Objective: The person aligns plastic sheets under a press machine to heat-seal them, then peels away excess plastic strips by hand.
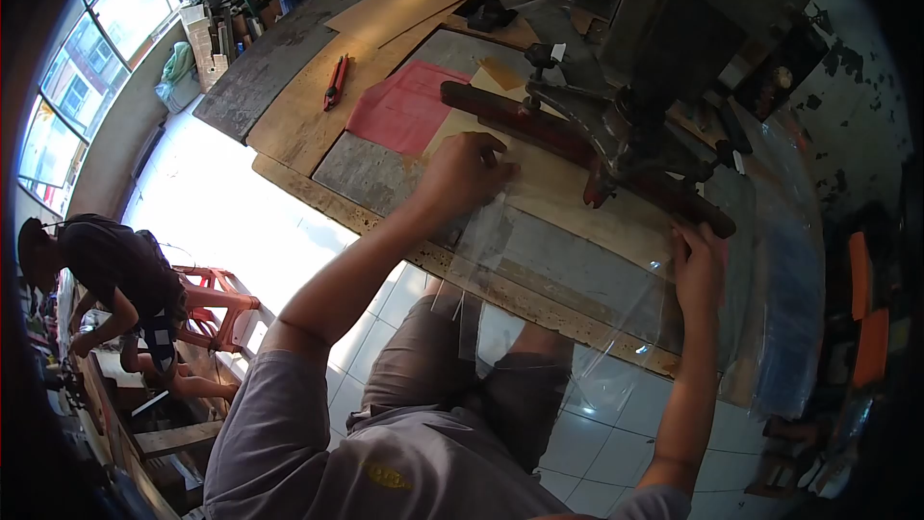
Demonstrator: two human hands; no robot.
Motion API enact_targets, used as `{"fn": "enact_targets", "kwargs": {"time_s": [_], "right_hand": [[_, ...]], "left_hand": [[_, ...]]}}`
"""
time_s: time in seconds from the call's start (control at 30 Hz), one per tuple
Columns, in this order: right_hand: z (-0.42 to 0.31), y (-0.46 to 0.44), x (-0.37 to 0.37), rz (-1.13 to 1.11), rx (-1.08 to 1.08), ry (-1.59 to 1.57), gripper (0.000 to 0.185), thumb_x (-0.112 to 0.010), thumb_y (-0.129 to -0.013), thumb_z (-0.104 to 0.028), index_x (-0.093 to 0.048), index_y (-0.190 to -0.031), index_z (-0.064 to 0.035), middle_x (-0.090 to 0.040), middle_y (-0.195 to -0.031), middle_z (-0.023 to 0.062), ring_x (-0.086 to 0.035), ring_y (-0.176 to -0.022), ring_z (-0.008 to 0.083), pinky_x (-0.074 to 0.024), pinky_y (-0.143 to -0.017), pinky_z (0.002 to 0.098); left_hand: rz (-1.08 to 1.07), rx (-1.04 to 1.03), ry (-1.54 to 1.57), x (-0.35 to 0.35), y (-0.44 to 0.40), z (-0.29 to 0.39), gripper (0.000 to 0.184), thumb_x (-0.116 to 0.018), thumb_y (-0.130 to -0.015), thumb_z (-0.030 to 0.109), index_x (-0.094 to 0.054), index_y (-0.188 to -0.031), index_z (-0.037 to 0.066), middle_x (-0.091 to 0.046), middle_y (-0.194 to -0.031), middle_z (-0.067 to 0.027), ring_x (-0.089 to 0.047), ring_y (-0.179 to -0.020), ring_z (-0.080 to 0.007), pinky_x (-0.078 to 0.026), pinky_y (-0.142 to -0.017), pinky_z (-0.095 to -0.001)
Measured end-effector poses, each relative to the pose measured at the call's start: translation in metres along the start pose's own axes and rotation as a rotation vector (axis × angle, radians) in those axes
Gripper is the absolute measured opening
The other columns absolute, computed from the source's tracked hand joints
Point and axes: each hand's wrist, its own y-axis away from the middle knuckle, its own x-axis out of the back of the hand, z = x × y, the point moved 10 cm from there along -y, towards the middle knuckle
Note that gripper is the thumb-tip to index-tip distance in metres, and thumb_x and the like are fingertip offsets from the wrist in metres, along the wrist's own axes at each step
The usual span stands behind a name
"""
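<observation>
A clear plastic sheet [577, 279] spreads between my hands and hangs over the table's front edge. My left hand [467, 173] is closed, thumb and fingers pinching the sheet's left side beside a yellowish paper sheet [549, 178]. On the right, my right hand [700, 260] pinches the sheet's other side, close under the end of a long dark red press bar [539, 125]. The bar belongs to a dark metal machine [616, 120] and runs slantwise above the paper. A pink-red sheet [404, 106] lies left of my left hand.
A red cutter knife [336, 82] rests on the brown board at left. Bluish clear plastic sheets [784, 327] hang over the right edge. Brown cardboard [414, 0] lies at the back. Another person [115, 270] bends beside a red plastic stool [217, 303] at left.
</observation>
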Motion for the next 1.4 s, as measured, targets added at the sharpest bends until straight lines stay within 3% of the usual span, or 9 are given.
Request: {"fn": "enact_targets", "kwargs": {"time_s": [0.17,0.47,0.57,0.67,0.77,0.87,1.07,1.17,1.4], "right_hand": [[0.007,0.001,-0.004,-0.004,-0.036,-0.044,0.022,-0.068,-0.097,-0.014,-0.077,-0.117,-0.0112,-0.066,-0.101,0.0122,-0.061,-0.107,0.0349,-0.0491,-0.096,0.0437],[0.008,0.001,-0.004,-0.007,-0.037,-0.037,0.021,-0.068,-0.097,-0.014,-0.078,-0.115,-0.0117,-0.066,-0.101,0.0127,-0.062,-0.107,0.0352,-0.0491,-0.097,0.0434],[0.006,0.002,-0.003,0.007,-0.025,-0.035,0.020,-0.068,-0.097,-0.014,-0.078,-0.114,-0.0115,-0.066,-0.101,0.0128,-0.062,-0.106,0.0354,-0.0493,-0.096,0.0435],[0.008,0.001,-0.005,-0.026,-0.057,-0.024,0.021,-0.068,-0.097,-0.014,-0.078,-0.115,-0.0113,-0.066,-0.102,0.0128,-0.062,-0.107,0.0356,-0.0493,-0.097,0.0440],[-0.001,0.000,0.000,0.025,0.038,0.010,0.020,-0.066,-0.097,-0.009,-0.076,-0.115,-0.0068,-0.064,-0.102,0.0153,-0.066,-0.100,0.0369,-0.0528,-0.085,0.0441],[-0.001,0.001,-0.001,0.028,0.056,0.024,0.022,-0.066,-0.097,-0.007,-0.075,-0.116,-0.0065,-0.064,-0.103,0.0149,-0.066,-0.100,0.0366,-0.0529,-0.085,0.0440],[0.000,0.000,-0.004,0.035,0.063,0.029,0.024,-0.067,-0.096,-0.005,-0.075,-0.119,-0.0074,-0.065,-0.105,0.0139,-0.067,-0.102,0.0352,-0.0532,-0.088,0.0437],[0.015,0.001,-0.014,-0.040,-0.050,-0.001,0.026,-0.067,-0.098,-0.012,-0.076,-0.122,-0.0126,-0.066,-0.105,0.0116,-0.059,-0.109,0.0344,-0.0473,-0.100,0.0424],[0.015,0.002,-0.017,-0.019,-0.045,-0.039,0.027,-0.068,-0.096,-0.008,-0.077,-0.121,-0.0122,-0.065,-0.104,0.0119,-0.059,-0.111,0.0332,-0.0472,-0.101,0.0424]], "left_hand": [[0.056,-0.035,-0.039,0.000,0.004,0.002,0.043,-0.081,-0.082,0.031,-0.074,-0.113,0.001,-0.074,-0.107,-0.0197,-0.071,-0.103,-0.0325,-0.054,-0.091,-0.0414],[0.016,0.066,0.118,-0.011,-0.011,-0.013,0.042,-0.080,-0.084,0.030,-0.073,-0.114,0.001,-0.077,-0.096,-0.0145,-0.075,-0.089,-0.0262,-0.057,-0.082,-0.0406],[-0.011,0.138,0.118,-0.010,-0.015,-0.015,0.041,-0.081,-0.082,0.031,-0.073,-0.107,-0.001,-0.076,-0.090,-0.0181,-0.075,-0.084,-0.0296,-0.058,-0.078,-0.0409],[0.028,0.015,-0.072,-0.012,-0.029,-0.015,0.039,-0.081,-0.079,0.027,-0.072,-0.104,-0.002,-0.075,-0.084,-0.0204,-0.075,-0.084,-0.0354,-0.059,-0.077,-0.0455],[0.054,0.003,0.008,-0.003,-0.027,0.005,0.033,-0.080,-0.079,0.027,-0.073,-0.092,-0.003,-0.074,-0.081,-0.0218,-0.075,-0.082,-0.0378,-0.058,-0.076,-0.0480],[0.002,0.006,-0.107,-0.019,-0.044,-0.013,0.038,-0.079,-0.081,0.029,-0.071,-0.103,0.000,-0.074,-0.086,-0.0178,-0.074,-0.083,-0.0326,-0.056,-0.074,-0.0444],[0.175,-0.042,-0.035,-0.014,-0.034,-0.010,0.032,-0.077,-0.082,0.030,-0.072,-0.088,-0.001,-0.072,-0.080,-0.0184,-0.073,-0.079,-0.0323,-0.056,-0.071,-0.0448],[0.074,0.087,-0.077,-0.017,-0.034,-0.014,0.032,-0.077,-0.082,0.031,-0.072,-0.081,-0.002,-0.073,-0.078,-0.0184,-0.073,-0.077,-0.0320,-0.056,-0.071,-0.0449],[0.079,0.073,-0.037,-0.018,-0.031,-0.015,0.031,-0.075,-0.085,0.029,-0.075,-0.083,-0.002,-0.072,-0.075,-0.0205,-0.074,-0.074,-0.0344,-0.057,-0.073,-0.0455]]}}
